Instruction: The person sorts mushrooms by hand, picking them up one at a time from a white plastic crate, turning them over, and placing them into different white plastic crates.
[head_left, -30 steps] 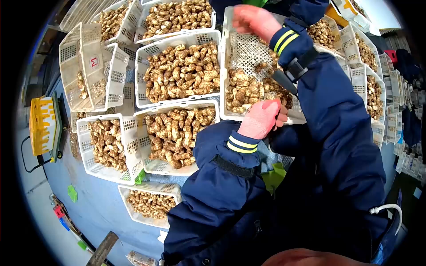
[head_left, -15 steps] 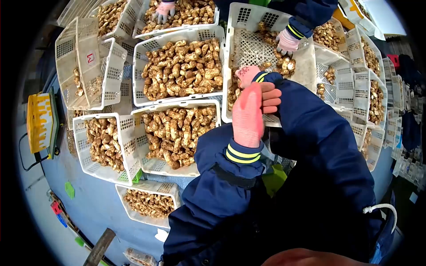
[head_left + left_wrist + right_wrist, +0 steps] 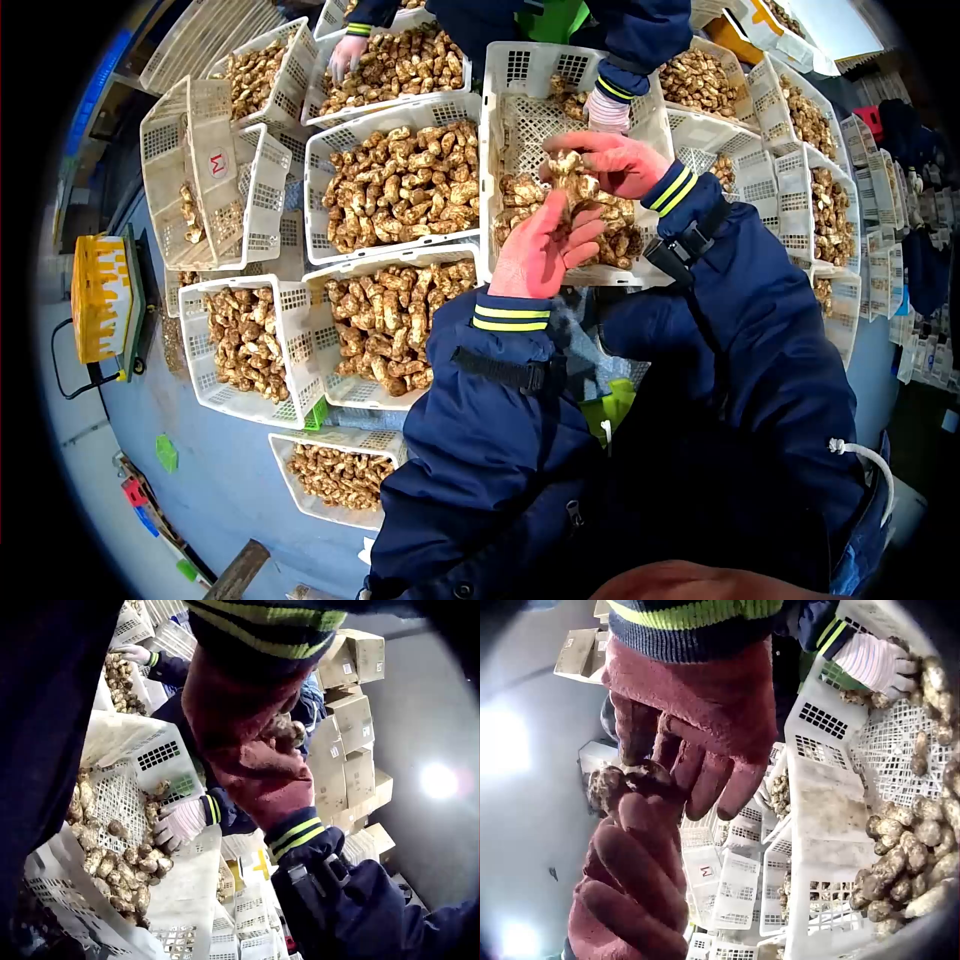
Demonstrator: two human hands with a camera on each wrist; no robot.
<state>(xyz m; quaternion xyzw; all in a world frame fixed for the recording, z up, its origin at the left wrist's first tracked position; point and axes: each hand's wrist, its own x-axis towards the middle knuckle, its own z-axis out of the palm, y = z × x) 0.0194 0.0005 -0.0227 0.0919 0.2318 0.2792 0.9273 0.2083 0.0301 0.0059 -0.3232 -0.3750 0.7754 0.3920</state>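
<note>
In the head view both gloved hands meet over the near part of a white crate (image 3: 652,110). Between them is a brown and cream mushroom (image 3: 572,178). My left hand (image 3: 540,250), in a pink-red glove, has its thumb and fingers around the mushroom's lower side. My right hand (image 3: 625,166) grips it from above and to the right. The right wrist view shows the mushroom's rounded end (image 3: 606,787) sticking out between the gloves, and a darker piece (image 3: 649,776) beside it. More mushrooms (image 3: 615,240) lie in the crate below, partly hidden by the hands.
Opposite, another person's striped glove (image 3: 608,112) reaches into the same crate; their other hand (image 3: 347,55) is at a crate further left. Filled mushroom crates (image 3: 312,190) stand to the left, others (image 3: 850,240) to the right. A yellow-topped cart (image 3: 100,300) stands far left.
My right hand swung from the far end of the crate down into it, then rose to meet the left hand at the mushroom. My left hand turned from an open palm to holding it.
</note>
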